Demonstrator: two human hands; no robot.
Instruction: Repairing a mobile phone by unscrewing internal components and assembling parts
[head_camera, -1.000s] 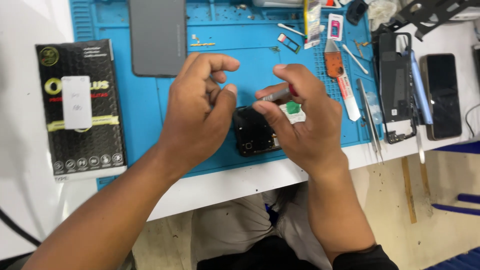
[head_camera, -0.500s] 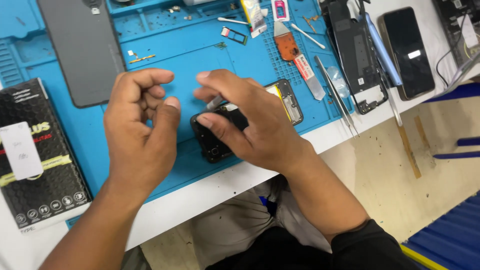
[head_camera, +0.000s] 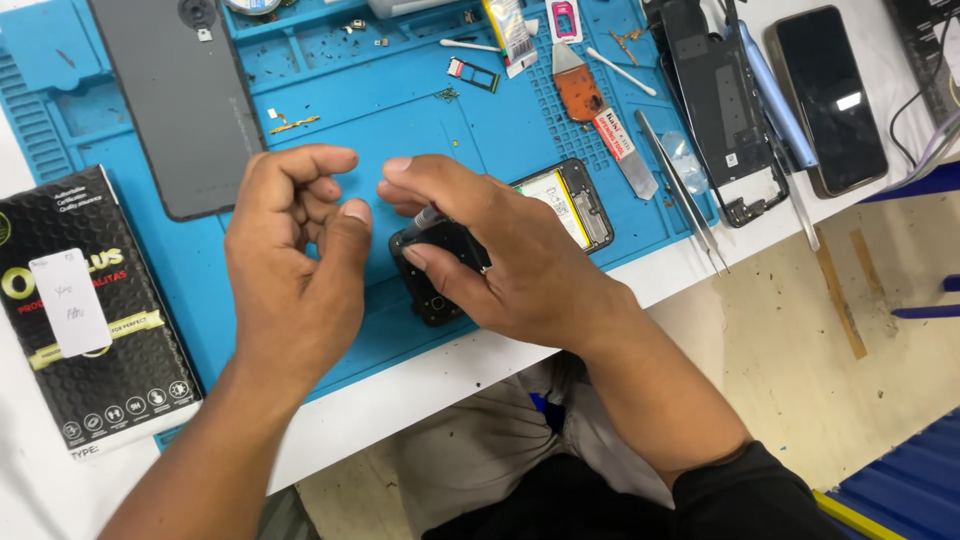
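Both hands shifted: right hand (head_camera: 500, 270) now pinching slim dark tool over opened black phone (head_camera: 500, 255), left hand (head_camera: 295, 270) loosely curled, empty, off it.

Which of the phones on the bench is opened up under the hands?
The opened phone on the blue mat, partly under the right hand, internals exposed. The black phone at right lies intact, screen up.

- Left hand (head_camera: 295, 265): fingers loosely curled, thumb up, palm turned toward the other hand, nothing in it.
- Right hand (head_camera: 500, 260): palm down, fingertips pinched together.
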